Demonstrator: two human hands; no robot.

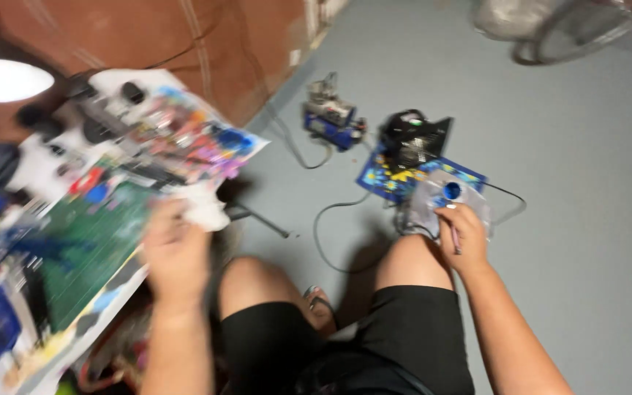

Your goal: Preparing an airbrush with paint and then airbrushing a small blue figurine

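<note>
I am seated, looking down at my bare knees and black shorts. My left hand (pixel 175 252) is raised beside the worktable and grips a crumpled white cloth (pixel 202 208); it is blurred by motion. My right hand (pixel 461 235) reaches down past my right knee to a clear plastic bag (pixel 433 201) on the floor, fingers closed on its near edge. A round blue cap or lid (pixel 452 191) shows inside the bag. A green mat (pixel 89 245) lies on the table just left of my left hand.
The worktable (pixel 122 292) at left carries a white microscope (pixel 74 124), colourful printed sheets and small tools. On the grey floor stand a blue device (pixel 330 121), a black device (pixel 412 139) on a blue patterned mat (pixel 393 179), and trailing cables. A fan base (pixel 572 33) sits far right.
</note>
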